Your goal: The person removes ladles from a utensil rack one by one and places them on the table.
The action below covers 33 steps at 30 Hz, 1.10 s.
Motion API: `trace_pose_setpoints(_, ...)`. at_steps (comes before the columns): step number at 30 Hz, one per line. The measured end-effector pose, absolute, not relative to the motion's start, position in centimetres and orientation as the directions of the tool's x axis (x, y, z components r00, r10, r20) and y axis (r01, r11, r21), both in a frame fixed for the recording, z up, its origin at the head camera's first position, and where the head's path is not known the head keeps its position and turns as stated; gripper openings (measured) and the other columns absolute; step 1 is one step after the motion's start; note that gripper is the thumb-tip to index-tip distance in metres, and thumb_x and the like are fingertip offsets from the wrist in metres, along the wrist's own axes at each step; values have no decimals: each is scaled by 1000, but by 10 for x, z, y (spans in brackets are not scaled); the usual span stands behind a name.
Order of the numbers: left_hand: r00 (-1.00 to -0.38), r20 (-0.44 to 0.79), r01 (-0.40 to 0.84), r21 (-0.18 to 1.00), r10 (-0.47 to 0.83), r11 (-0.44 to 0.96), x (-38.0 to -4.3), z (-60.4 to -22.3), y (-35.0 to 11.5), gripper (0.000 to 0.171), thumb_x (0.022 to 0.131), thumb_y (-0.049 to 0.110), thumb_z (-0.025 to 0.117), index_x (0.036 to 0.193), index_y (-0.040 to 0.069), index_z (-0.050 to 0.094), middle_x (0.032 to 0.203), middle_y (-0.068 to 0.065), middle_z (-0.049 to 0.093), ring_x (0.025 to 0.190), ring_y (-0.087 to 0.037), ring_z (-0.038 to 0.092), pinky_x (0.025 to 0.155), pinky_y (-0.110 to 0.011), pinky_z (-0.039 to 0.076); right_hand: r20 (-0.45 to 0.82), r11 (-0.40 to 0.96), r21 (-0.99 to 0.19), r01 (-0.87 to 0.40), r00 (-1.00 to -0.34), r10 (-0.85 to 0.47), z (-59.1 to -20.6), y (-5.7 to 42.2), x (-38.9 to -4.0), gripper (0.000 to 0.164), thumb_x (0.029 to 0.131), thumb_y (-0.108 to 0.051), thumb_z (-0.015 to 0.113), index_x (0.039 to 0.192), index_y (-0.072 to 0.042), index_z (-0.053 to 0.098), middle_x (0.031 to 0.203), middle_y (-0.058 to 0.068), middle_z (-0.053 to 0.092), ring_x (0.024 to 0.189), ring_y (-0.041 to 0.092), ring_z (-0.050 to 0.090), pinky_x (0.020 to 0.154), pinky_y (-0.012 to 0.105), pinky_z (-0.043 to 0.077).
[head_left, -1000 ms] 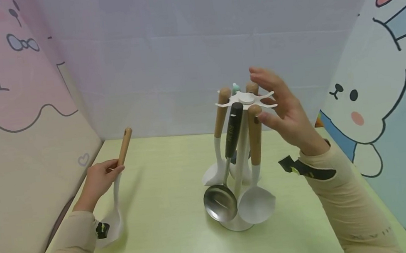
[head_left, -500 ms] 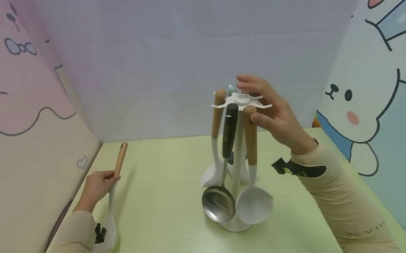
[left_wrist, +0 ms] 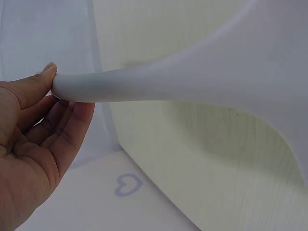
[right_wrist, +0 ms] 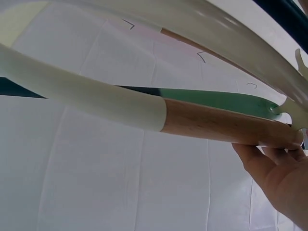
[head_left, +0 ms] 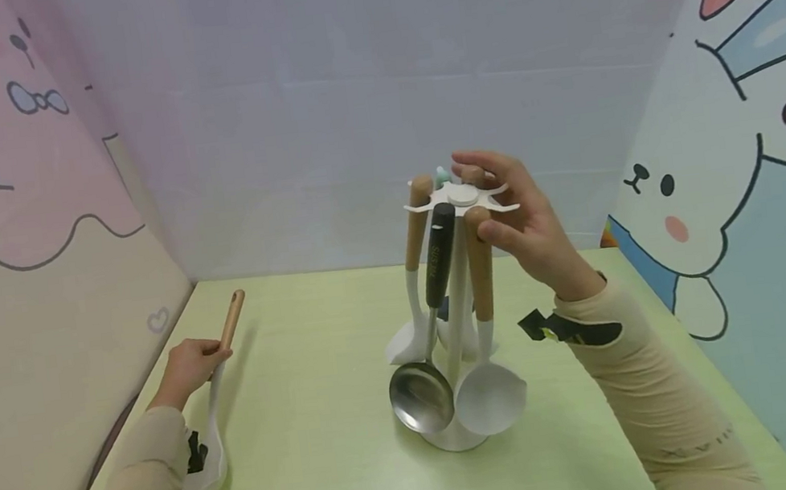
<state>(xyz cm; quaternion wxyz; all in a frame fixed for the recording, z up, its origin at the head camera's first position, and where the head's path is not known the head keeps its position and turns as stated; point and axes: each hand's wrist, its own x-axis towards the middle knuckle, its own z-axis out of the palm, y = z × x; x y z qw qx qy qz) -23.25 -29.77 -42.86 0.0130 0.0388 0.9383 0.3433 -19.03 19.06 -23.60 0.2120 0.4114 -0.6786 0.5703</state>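
My left hand (head_left: 189, 371) pinches a white spatula (left_wrist: 250, 72) by its neck, just below the wooden handle (head_left: 232, 320). Its broad white head is partly behind my sleeve in the head view. Reaching in from the right, my right hand (head_left: 521, 222) touches the top of a white utensil rack (head_left: 461, 193). Its fingertips meet the end of a rear wooden handle (right_wrist: 226, 124), while the thumb lies over the wooden handle of the front white ladle (head_left: 490, 395). A steel ladle (head_left: 421, 397) with a black handle hangs beside that ladle.
Another wooden-handled white utensil (head_left: 407, 340) hangs at the rack's left. A green handle (right_wrist: 216, 102) shows behind the rear wooden one. The rack's round base (head_left: 456, 437) stands on a pale green table (head_left: 318, 415), with printed cloth walls (head_left: 377, 101) on three sides.
The left hand has brought the spatula a little lower and nearer in the head view. The right hand has moved in closer around the rack's top. The head view has shifted slightly.
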Motion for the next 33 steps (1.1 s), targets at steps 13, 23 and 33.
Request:
trace_pose_setpoints(13,-995,-64,16,640,74,768,-245,-446,-301,32,95,4,64,111,-23,61,94,-33,67,67,-21,65,57,-32,57,751,-78,-634,-769,-589,-297,-241,184,-191,89,84,-55,75,145,0,41,143,2,49,135,28,42,85,28,38)
trace_pose_setpoints(23,-995,-66,23,613,80,790,-250,-453,-300,31,95,4,64,109,-24,62,92,-34,67,64,-21,64,55,-30,56,754,-41,-625,-780,-589,-290,-242,182,-193,96,82,-58,75,144,6,39,139,2,52,120,23,44,80,29,33)
trace_pose_setpoints(33,-994,-96,-13,607,57,795,-261,-467,-307,31,93,5,65,106,-23,63,87,-29,68,62,-15,60,54,-28,54,752,-51,-630,-775,-593,-287,-242,179,-195,97,82,-59,75,144,5,39,137,1,52,112,21,43,76,26,39)
